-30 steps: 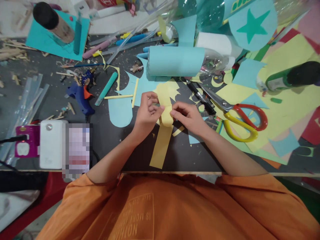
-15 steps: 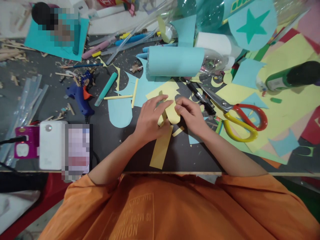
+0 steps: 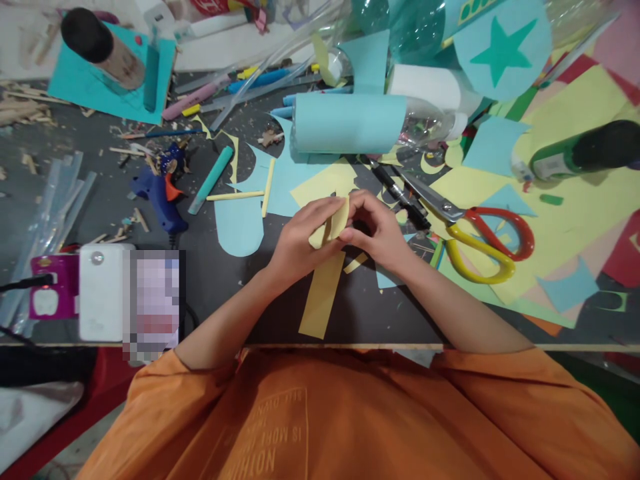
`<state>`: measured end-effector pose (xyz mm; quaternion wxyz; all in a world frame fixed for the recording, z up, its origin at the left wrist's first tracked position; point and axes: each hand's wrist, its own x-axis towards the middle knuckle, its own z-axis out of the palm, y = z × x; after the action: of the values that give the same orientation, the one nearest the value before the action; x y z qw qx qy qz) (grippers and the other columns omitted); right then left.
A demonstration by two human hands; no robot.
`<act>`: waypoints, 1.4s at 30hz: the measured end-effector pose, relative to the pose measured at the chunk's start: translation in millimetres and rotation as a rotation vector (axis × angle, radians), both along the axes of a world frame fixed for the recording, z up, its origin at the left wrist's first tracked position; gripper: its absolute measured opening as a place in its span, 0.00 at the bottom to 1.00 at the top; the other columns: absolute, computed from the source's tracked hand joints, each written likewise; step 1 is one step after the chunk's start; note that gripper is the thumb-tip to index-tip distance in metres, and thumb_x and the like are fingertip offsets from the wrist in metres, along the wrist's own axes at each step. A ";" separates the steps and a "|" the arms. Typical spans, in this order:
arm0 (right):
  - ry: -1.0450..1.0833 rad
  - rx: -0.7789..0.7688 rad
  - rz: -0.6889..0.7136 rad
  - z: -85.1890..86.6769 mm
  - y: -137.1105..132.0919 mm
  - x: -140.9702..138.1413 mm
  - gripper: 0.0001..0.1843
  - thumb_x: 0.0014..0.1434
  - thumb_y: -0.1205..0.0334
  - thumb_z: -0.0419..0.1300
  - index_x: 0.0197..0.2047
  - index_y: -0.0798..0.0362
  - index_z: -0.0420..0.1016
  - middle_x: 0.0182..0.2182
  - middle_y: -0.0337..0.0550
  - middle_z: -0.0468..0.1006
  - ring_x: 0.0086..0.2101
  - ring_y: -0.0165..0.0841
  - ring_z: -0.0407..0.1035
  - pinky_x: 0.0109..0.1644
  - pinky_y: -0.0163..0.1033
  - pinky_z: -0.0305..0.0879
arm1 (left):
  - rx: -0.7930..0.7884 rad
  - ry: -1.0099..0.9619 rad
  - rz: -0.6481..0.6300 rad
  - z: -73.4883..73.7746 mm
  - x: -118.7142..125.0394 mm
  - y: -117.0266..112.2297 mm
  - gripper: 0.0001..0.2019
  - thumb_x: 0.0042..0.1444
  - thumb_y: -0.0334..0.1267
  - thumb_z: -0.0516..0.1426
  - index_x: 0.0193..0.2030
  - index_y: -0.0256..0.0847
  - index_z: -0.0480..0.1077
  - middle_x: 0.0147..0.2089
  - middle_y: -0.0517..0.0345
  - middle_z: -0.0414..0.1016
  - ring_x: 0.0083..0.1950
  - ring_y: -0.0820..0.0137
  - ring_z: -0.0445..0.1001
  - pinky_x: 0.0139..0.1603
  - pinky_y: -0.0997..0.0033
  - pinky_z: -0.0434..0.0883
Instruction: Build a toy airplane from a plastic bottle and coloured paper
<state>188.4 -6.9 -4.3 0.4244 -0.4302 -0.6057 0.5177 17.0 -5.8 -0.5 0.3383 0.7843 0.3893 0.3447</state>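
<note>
Between my two hands is a small piece of yellow paper (image 3: 340,219), curved and folded, with a rounded end. My left hand (image 3: 303,240) grips it from the left, fingers bent around it. My right hand (image 3: 377,230) pinches its right edge with thumb and fingertips. A yellow paper strip (image 3: 321,303) lies on the table just below my hands, with a short yellow scrap (image 3: 355,263) beside it. Above them rests a larger yellow sheet (image 3: 323,183), partly over light blue paper (image 3: 283,193).
Red-and-yellow-handled scissors (image 3: 453,212) and a black pen (image 3: 397,193) lie to the right. A bottle wrapped in blue paper (image 3: 350,123) lies behind my hands. At left are a blue glue gun (image 3: 163,197), clear glue sticks (image 3: 47,220), a teal marker (image 3: 211,180) and a white power bank (image 3: 105,290).
The yellow paper has been turned and lifted in my hands, its flap now standing edge-on. My right fingers have curled and both hands are closer around it.
</note>
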 end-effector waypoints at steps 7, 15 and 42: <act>-0.014 0.014 0.020 -0.1 0.2 0.7 0.19 0.52 0.44 0.62 0.31 0.49 0.62 0.32 0.37 0.63 0.33 0.29 0.61 0.38 0.37 0.60 | 0.014 -0.008 -0.002 -2.2 0.1 -0.3 0.21 0.59 0.44 0.55 0.57 0.41 0.66 0.57 0.44 0.72 0.59 0.62 0.69 0.58 0.58 0.69; 0.015 0.004 0.017 0.1 -0.8 0.6 0.18 0.53 0.45 0.61 0.33 0.49 0.63 0.32 0.37 0.63 0.33 0.28 0.61 0.39 0.37 0.61 | 0.008 -0.021 -0.010 -0.4 1.0 0.4 0.20 0.58 0.43 0.56 0.56 0.41 0.66 0.56 0.44 0.72 0.59 0.62 0.69 0.58 0.59 0.69; 0.004 0.045 0.017 -4.3 -0.9 0.9 0.17 0.54 0.47 0.62 0.36 0.49 0.63 0.34 0.37 0.64 0.33 0.27 0.64 0.38 0.36 0.63 | 0.264 0.157 -0.034 -17.0 0.6 1.3 0.25 0.61 0.42 0.51 0.64 0.39 0.55 0.59 0.38 0.66 0.60 0.57 0.67 0.55 0.56 0.70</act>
<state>189.3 -7.8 -8.6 0.4308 -0.4144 -0.6198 0.5085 17.6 -4.5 -17.5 0.2067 0.8531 0.3524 0.3245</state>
